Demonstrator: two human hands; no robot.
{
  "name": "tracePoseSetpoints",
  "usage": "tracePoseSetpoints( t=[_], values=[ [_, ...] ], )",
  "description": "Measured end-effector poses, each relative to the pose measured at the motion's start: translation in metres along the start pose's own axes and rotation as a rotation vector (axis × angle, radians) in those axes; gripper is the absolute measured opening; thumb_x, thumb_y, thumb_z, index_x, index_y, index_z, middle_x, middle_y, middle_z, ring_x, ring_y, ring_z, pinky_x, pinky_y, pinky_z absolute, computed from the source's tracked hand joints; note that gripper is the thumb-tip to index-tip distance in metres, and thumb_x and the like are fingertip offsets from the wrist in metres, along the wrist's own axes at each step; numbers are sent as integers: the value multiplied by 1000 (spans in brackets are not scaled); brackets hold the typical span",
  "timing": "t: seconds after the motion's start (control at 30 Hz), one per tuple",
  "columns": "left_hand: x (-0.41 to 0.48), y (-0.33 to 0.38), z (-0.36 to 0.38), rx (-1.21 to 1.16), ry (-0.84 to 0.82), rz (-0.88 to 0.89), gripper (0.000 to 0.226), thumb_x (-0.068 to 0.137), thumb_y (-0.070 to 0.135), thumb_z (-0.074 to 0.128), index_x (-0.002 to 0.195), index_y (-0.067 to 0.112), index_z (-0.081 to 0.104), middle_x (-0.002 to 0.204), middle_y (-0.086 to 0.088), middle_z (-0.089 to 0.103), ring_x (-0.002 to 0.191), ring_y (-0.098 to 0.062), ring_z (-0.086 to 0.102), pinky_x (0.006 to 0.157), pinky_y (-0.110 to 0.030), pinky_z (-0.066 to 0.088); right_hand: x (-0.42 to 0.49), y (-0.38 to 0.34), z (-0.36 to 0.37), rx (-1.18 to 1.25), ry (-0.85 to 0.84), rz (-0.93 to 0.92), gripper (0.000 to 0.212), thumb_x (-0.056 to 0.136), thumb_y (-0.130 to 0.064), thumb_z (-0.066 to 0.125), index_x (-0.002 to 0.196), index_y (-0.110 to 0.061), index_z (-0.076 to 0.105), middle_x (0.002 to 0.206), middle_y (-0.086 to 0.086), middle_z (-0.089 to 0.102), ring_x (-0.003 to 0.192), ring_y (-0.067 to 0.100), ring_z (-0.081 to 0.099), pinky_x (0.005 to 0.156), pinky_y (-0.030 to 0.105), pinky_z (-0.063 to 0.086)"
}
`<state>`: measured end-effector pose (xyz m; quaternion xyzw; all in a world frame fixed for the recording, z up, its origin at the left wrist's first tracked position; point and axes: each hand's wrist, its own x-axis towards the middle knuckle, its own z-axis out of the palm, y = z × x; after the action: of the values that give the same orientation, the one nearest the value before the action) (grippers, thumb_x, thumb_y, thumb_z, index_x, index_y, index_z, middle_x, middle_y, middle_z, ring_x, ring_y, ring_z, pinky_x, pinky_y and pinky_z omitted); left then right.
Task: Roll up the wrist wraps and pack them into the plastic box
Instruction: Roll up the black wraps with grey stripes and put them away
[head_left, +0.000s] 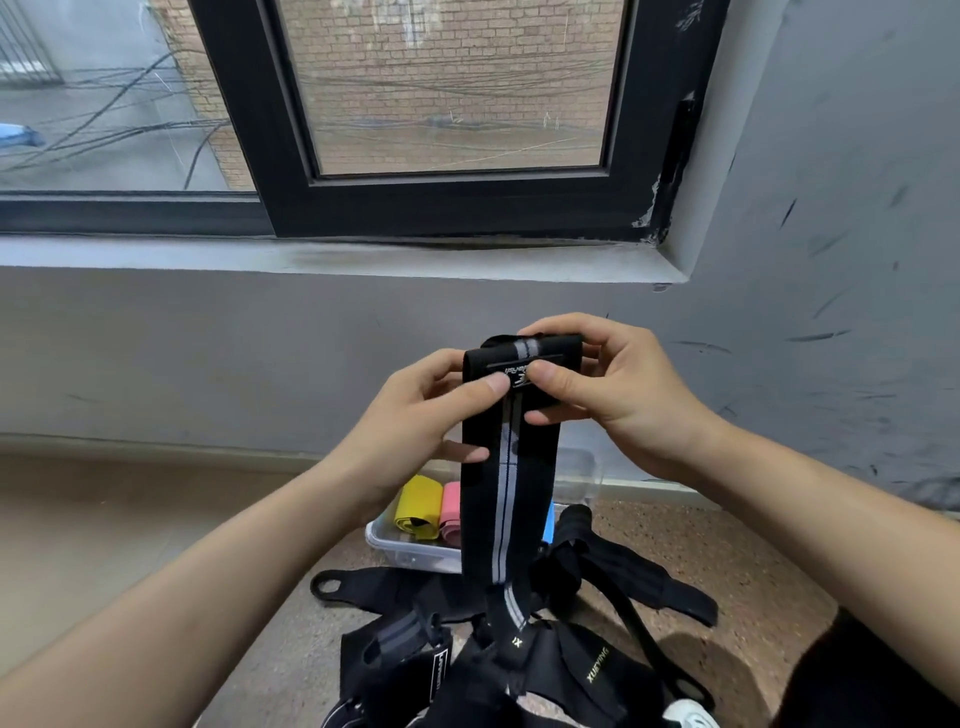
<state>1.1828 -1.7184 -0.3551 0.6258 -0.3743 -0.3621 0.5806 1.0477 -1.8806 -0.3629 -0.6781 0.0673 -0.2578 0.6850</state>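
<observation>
Grip, left hand (421, 415): the thumb is pressed flat on the front of the wrist wrap (511, 467) just under its rolled top. The fingers are curled behind the strap, and one fingertip shows at its left edge lower down.
Grip, right hand (608, 395): the thumb is pinched onto the printed label beside the left thumb, the two tips nearly touching. The forefinger hooks over the top of the roll, and another fingertip peeks round the right edge.
Held wrap: black with a grey stripe down the middle, held up in front of the wall (156, 353). Its top end is turned over into a short roll between both hands. The rest hangs straight down, and its lower end reaches the pile of wraps (571, 670).
Plastic box (410, 551): clear and lidless, on the floor (753, 545) close to the wall, partly hidden behind the hanging strap.
Inside the box: a yellow band (415, 506) and a pink band (451, 512) lie folded side by side and touching. Something blue shows at the right edge of the strap, too hidden to identify.
Pile of wraps: loose, tangled black straps on the floor just in front of the box. One has a thumb loop (330, 584) reaching out to the left, and one bears gold lettering.
Above: a dark-framed window (457, 202) above a grey sill.
</observation>
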Motion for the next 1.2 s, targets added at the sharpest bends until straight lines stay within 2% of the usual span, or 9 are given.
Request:
tracePoseSetpoints(
  t=[0.17, 0.3, 0.43, 0.57, 0.67, 0.8, 0.93, 1.1, 1.2],
  values=[
    [2, -3, -1, -118, -17, -87, 48, 83, 41, 69, 122, 13, 69, 124, -15, 70, 108, -23, 73, 80, -34, 61, -3, 12, 1, -233, 24, -118, 27, 85, 1, 77, 110, -8, 73, 102, 7, 72, 98, 25, 70, 67, 36, 62],
    [4, -7, 0, -169, 52, -38, 32, 91, 19, 71, 122, 12, 69, 109, -12, 73, 102, -22, 75, 81, -33, 63, -4, 19, 0, -292, 10, -147, 31, 84, 2, 79, 112, -9, 73, 107, 3, 70, 103, 22, 68, 63, 37, 62],
    [6, -7, -2, -219, 52, -17, 37, 86, 6, 74, 122, 12, 68, 102, -12, 75, 96, -25, 76, 77, -28, 61, -5, 18, 0, -424, 2, -224, 40, 82, 0, 81, 119, -12, 71, 116, 1, 68, 112, 25, 65, 70, 35, 63],
    [6, -4, -7, -198, 43, 61, 46, 82, -1, 76, 125, 11, 67, 112, -16, 74, 95, -25, 75, 74, -25, 60, -8, 9, 1, -245, -24, 56, 68, 82, -20, 82, 142, -36, 54, 130, 0, 62, 112, 21, 69, 63, 40, 63],
    [5, -7, -9, -59, 57, 177, 47, 82, -5, 77, 124, 13, 67, 115, -11, 72, 100, -23, 75, 76, -30, 62, -6, 2, 0, -63, -69, 248, 53, 86, -35, 69, 137, -26, 59, 129, 11, 64, 112, 23, 70, 65, 43, 63],
    [5, -16, -8, 101, 100, 313, 49, 80, -3, 82, 123, 17, 68, 117, -2, 73, 110, -21, 70, 90, -47, 61, -5, 0, 1, 10, -85, 337, 44, 88, -35, 67, 127, -15, 66, 123, 15, 68, 109, 28, 71, 72, 44, 63],
    [6, -17, -5, 116, 107, 349, 51, 82, -3, 81, 125, 20, 64, 119, -2, 69, 111, -25, 68, 69, -37, 64, -6, 2, 3, 67, -53, 341, 39, 87, -29, 70, 123, -15, 68, 108, 8, 72, 96, 24, 74, 66, 37, 63],
    [8, -15, 0, 61, 115, 187, 71, 86, -1, 77, 144, 26, 45, 123, -4, 64, 102, -22, 74, 62, -29, 61, -4, 4, 2, 142, 6, 309, 43, 82, -18, 73, 124, -9, 67, 111, 15, 70, 95, 26, 73, 62, 29, 61],
    [6, -11, 2, -45, 73, -6, 46, 92, 10, 72, 135, 21, 57, 123, -11, 69, 98, -21, 76, 61, -28, 60, -3, 7, -1, 118, 64, 226, 45, 78, -10, 76, 122, -11, 68, 114, 19, 69, 96, 29, 73, 65, 31, 61]
  ],
)
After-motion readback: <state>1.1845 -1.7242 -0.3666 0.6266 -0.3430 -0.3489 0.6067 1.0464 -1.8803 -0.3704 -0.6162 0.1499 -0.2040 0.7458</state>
